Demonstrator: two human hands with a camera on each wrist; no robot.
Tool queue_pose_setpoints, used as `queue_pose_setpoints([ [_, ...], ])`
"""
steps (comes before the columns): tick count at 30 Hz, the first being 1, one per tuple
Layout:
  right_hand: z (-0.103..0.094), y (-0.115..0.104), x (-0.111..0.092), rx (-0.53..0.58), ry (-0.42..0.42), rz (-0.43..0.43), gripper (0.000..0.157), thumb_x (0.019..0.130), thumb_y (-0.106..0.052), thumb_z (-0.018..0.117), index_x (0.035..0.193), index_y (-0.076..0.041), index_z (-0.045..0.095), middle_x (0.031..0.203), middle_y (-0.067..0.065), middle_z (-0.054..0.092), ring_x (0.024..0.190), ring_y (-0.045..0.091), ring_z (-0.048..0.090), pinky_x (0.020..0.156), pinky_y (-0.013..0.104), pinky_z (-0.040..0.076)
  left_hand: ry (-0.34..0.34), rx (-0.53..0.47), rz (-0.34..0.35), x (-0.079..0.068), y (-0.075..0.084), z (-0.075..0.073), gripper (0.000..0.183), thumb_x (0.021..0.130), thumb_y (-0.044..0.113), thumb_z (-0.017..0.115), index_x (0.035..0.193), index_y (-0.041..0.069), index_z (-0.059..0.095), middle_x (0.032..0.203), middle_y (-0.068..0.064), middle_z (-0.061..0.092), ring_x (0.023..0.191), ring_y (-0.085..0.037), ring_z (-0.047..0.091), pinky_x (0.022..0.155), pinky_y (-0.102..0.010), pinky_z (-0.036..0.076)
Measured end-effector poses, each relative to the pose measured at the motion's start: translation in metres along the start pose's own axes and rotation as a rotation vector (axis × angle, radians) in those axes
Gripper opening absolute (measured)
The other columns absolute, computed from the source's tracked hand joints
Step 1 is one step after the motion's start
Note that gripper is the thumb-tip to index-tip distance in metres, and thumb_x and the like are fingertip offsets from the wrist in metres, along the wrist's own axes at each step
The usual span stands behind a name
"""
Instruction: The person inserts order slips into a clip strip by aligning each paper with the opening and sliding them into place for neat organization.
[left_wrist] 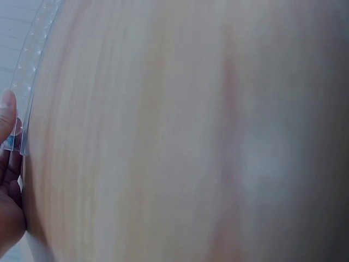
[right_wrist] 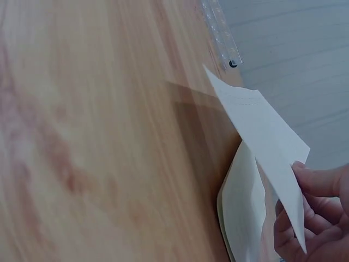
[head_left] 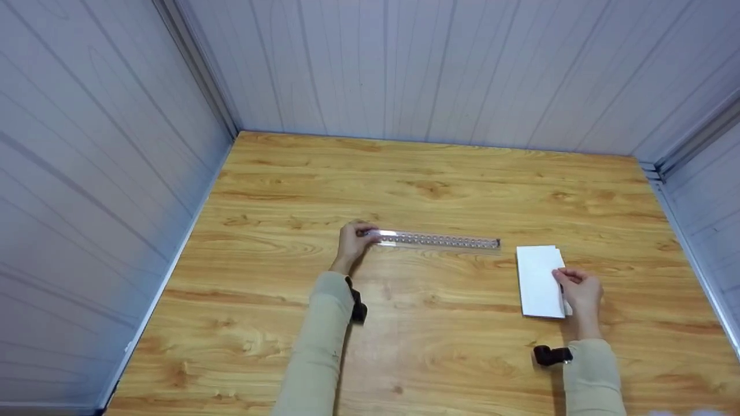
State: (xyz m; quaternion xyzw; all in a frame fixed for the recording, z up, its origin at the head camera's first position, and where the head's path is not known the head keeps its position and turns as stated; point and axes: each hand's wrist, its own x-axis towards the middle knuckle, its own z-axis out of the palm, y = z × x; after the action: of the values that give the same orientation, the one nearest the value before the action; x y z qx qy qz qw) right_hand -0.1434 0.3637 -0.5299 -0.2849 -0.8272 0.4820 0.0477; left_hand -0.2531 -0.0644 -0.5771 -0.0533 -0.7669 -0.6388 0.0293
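Observation:
My left hand [head_left: 351,245] pinches the left end of a long, clear plastic ruler-like strip [head_left: 439,239] with a row of shiny round marks along it. In the left wrist view, the thumb and fingers of the left hand [left_wrist: 8,180] are on the near end of that strip [left_wrist: 30,65]. My right hand [head_left: 583,294] pinches the right edge of a white sheet of paper [head_left: 539,283]. The right wrist view shows this sheet [right_wrist: 262,131] tilted up, with a dotted line near one end. Below it lies a pale paper pad [right_wrist: 242,207], partly hidden.
Both hands work over a wood-grain table [head_left: 433,346]. Pale panels stand behind it [head_left: 404,69] and at the left [head_left: 87,202] and right sides. Black wrist cameras sit on both sleeves [head_left: 315,346].

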Motion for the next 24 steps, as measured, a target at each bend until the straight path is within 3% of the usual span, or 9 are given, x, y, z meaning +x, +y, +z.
queue_pose_setpoints([
  [4,0.003,-0.003,-0.002,0.024,-0.033,0.008,0.031,0.08,-0.019,0.066,0.097,0.006,0.062,0.061,-0.016,0.055,0.058,-0.005,0.051,0.053,0.013,0.041,-0.008,0.0,0.015,-0.001,0.001,-0.001,0.016,0.074,-0.001,0.069,0.088,-0.007,0.067,0.087,-0.017,0.057,0.077,-0.025,0.057,0.065,-0.027,0.05],
  [18,0.011,-0.014,-0.006,0.037,-0.116,0.077,0.021,0.078,-0.019,0.067,0.091,-0.002,0.066,0.067,-0.014,0.055,0.064,-0.001,0.05,0.051,0.013,0.041,-0.001,0.062,0.051,0.0,0.0,-0.001,0.018,0.072,0.003,0.07,0.087,-0.007,0.068,0.085,-0.017,0.059,0.079,-0.027,0.056,0.068,-0.027,0.049],
  [24,0.015,-0.017,-0.008,0.035,-0.14,0.066,0.026,0.077,-0.018,0.068,0.094,0.002,0.064,0.068,-0.012,0.057,0.064,0.0,0.05,0.052,0.013,0.041,-0.005,0.048,0.06,0.0,0.001,-0.001,0.017,0.072,0.001,0.07,0.086,-0.007,0.067,0.083,-0.017,0.058,0.077,-0.027,0.057,0.066,-0.026,0.05],
])
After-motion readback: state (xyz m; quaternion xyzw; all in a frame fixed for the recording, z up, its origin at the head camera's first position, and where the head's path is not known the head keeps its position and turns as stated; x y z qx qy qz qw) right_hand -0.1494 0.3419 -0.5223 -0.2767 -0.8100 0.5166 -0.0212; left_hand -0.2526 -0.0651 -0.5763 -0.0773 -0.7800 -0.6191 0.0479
